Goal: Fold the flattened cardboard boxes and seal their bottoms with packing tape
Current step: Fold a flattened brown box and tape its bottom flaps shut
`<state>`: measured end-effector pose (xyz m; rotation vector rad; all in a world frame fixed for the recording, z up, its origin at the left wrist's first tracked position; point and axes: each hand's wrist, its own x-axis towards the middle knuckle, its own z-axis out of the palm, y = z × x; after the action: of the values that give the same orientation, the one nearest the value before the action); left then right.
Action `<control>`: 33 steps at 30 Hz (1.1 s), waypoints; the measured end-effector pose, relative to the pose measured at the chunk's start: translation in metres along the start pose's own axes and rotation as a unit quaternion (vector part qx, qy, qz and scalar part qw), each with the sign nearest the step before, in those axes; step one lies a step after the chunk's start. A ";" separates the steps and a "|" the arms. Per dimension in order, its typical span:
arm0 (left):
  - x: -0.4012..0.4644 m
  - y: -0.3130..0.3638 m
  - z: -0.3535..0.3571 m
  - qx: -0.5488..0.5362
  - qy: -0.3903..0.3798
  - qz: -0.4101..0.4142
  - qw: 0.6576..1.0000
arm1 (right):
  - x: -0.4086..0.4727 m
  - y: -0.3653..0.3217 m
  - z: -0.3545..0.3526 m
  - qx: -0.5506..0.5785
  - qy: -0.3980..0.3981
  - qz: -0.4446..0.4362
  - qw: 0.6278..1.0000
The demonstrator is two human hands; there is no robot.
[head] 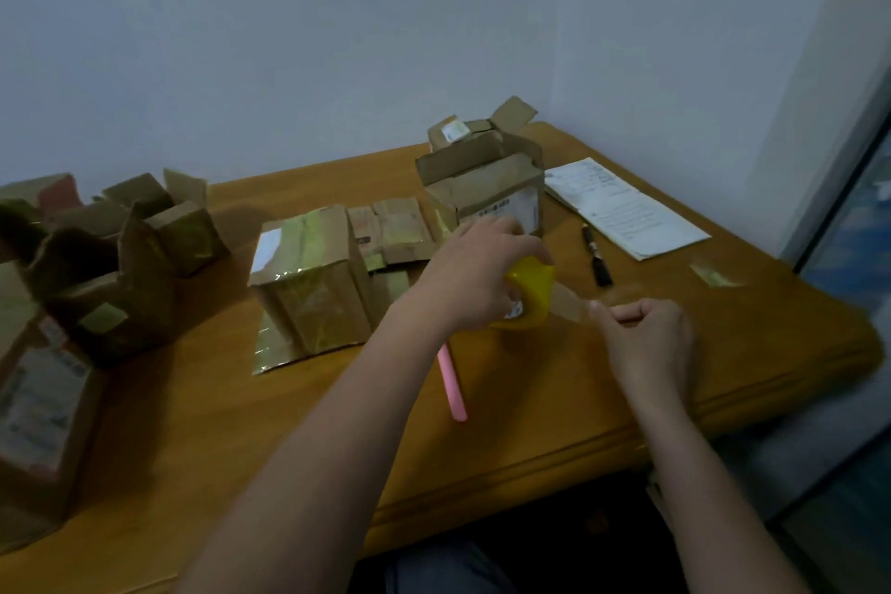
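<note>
Left hand: the left hand (475,270) is curling its fingers round the yellow tape roll (528,292), holding it above the table, just in front of the open box.
Right hand: the right hand (643,333) is pinching the free end of the tape strip (571,304) between thumb and curled fingers, just to the right of the roll.
Tape strip: it is stretching clear and brownish between the roll and the right hand's fingertips; motion is blurring its edge.
Table: a wooden table (241,439) with an orange-brown top and a moulded front edge is standing pushed into the corner of the room.
Taped box: a closed cardboard box (311,277) with shiny tape over its top is sitting near the middle of the table, left of the left forearm.
Flattened pieces: flat cardboard pieces (393,229) are lying just behind and beside the taped box.
Open box: an upright box (484,181) with raised flaps and a white label is standing toward the far right, behind the left hand.
Left cluster: several open boxes (125,265) are crowding the left end of the table.
Small items: a pink stick (452,383) is lying partly under the left wrist; a dark pen (597,256) is lying beside printed papers (622,207) on the right.
Room: plain pale walls (337,24) are meeting in a corner behind the table; the light is dim.
</note>
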<state>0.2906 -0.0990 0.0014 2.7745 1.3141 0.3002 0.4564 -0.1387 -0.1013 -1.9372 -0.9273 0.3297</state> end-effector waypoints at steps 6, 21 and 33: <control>0.030 0.011 0.006 0.052 -0.044 0.037 0.997 | 0.004 0.001 -0.001 -0.162 0.024 0.008 0.987; -0.050 -0.046 -0.017 -0.141 0.218 -0.031 0.965 | -0.053 -0.057 -0.001 0.160 0.031 -0.208 0.964; -0.157 -0.142 -0.014 -0.418 0.217 -0.267 0.841 | -0.096 -0.151 0.119 0.215 -0.427 -0.254 0.841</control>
<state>0.0827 -0.1305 -0.0271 1.5905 1.4727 1.1687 0.2529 -0.0906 -0.0511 -1.0217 -1.7138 1.0276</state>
